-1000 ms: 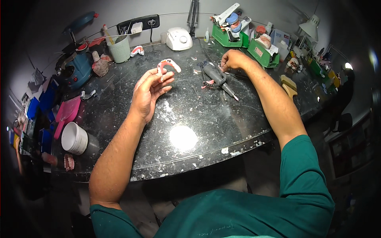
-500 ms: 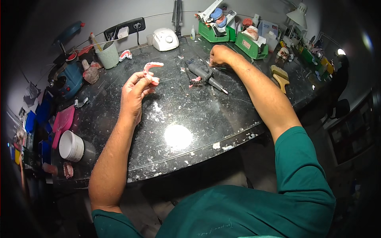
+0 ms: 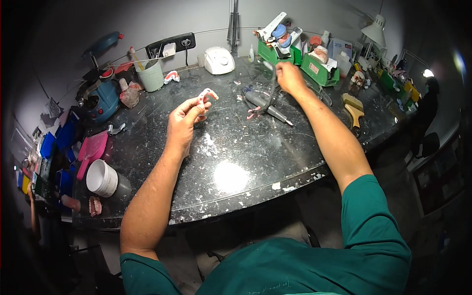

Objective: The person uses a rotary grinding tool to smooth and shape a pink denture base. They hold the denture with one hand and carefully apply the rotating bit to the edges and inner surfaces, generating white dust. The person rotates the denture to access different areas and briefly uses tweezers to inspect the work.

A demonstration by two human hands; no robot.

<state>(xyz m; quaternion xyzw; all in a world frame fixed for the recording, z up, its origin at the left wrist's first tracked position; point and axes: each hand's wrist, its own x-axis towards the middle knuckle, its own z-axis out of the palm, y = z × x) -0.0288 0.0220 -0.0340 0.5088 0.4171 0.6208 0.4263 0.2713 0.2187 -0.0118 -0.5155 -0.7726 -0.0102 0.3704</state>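
My left hand [image 3: 184,123] is closed around one end of a pink horseshoe-shaped denture [image 3: 210,93] with a pale row of teeth, held up over the bench. Farther right, my right hand [image 3: 289,77] is closed at a dark, slender, curved piece [image 3: 273,88]; blur leaves it unclear whether this is a cord or a tool. The piece reaches down across a dark grey rotary handpiece [image 3: 270,110], which lies on the bench with its tip toward me. Pink scraps [image 3: 254,114] lie beside the handpiece.
Scraps litter the dark bench [image 3: 231,142]. A white control box [image 3: 219,61], a tool cup [image 3: 150,76] and green bins [image 3: 319,70] line its back. At left are a blue machine [image 3: 101,101], a pink dustpan [image 3: 92,151] and a white tub [image 3: 102,178]; a brush [image 3: 354,109] lies right.
My right hand has raised the dark slender piece off the bench. My left hand has turned the denture, showing it more edge-on. The whole view has shifted slightly.
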